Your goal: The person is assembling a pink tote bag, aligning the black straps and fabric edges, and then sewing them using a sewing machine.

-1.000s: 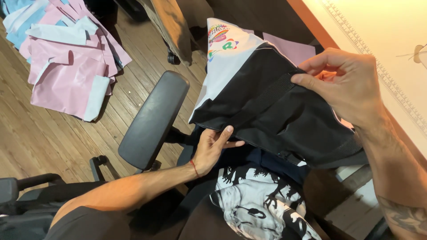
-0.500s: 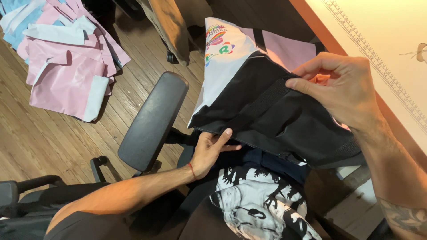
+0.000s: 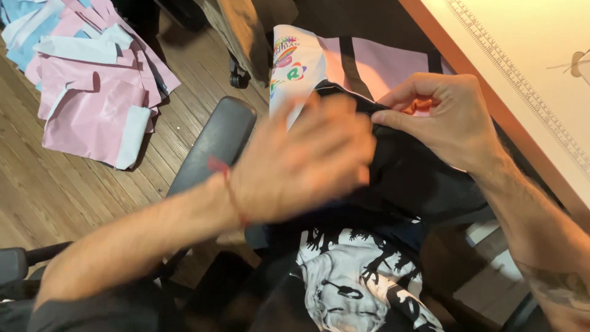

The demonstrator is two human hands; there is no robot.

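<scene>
My right hand (image 3: 445, 117) pinches the upper edge of a black garment (image 3: 418, 178) that lies over a pink and white mailer bag (image 3: 319, 61) with a colourful print. My left hand (image 3: 301, 163) is blurred with motion; it hovers flat over the black garment with fingers spread and nothing visibly in it. A red string sits on its wrist. Below the black garment lies a dark shirt with a white and black print (image 3: 356, 289).
A black chair armrest (image 3: 212, 147) stands under my left forearm. Pink, white and blue mailer bags (image 3: 92, 92) lie scattered on the wooden floor at the upper left. A light table with a ruler along its orange edge (image 3: 522, 80) runs along the right.
My left hand has risen from under the garment's lower edge and swept up across its top. My right hand has kept its pinch and shifted slightly left.
</scene>
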